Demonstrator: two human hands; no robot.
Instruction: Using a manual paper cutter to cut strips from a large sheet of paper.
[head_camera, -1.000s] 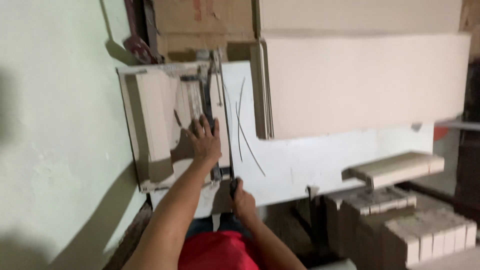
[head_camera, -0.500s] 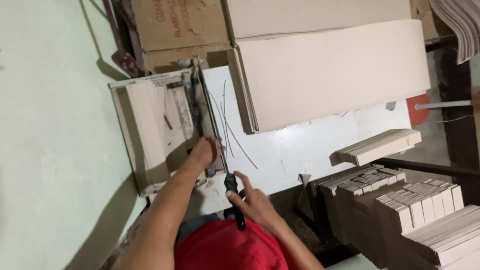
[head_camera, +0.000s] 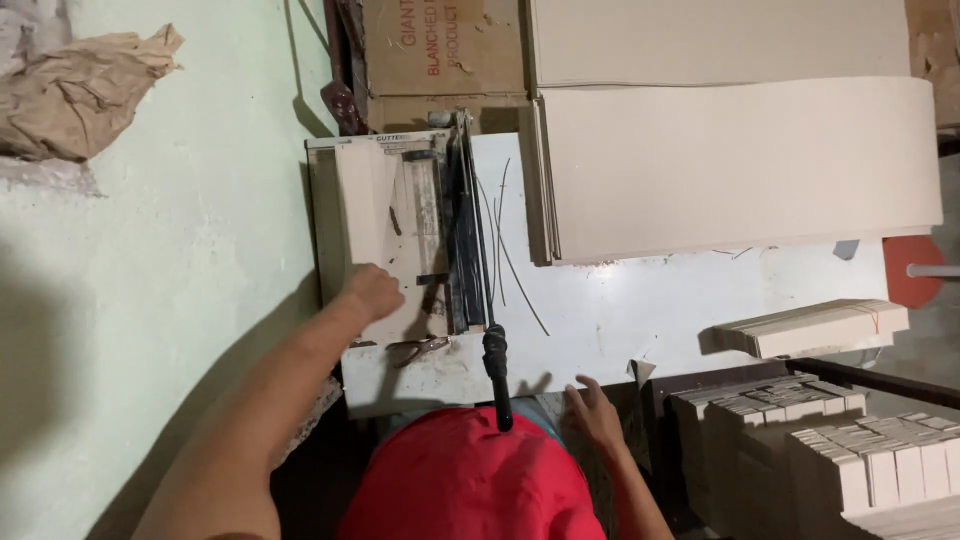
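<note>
Left hand (head_camera: 372, 292): lying closed, knuckles up, pressing a beige card sheet (head_camera: 368, 215) onto the bed of the paper cutter (head_camera: 400, 250); nothing visibly gripped. Right hand (head_camera: 592, 410): hanging open, fingers spread, at the table edge (head_camera: 600, 330), just beside the cutter's black lever handle (head_camera: 497, 375), not touching it. Large card stack (head_camera: 740, 165) is lying beyond; cut bundles (head_camera: 850, 460) are sitting at right.

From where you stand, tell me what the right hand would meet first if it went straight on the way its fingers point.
The right hand points up-left at the white table edge, probably met first; the cutter's black handle lies left of that line. Depth is unclear.
</note>
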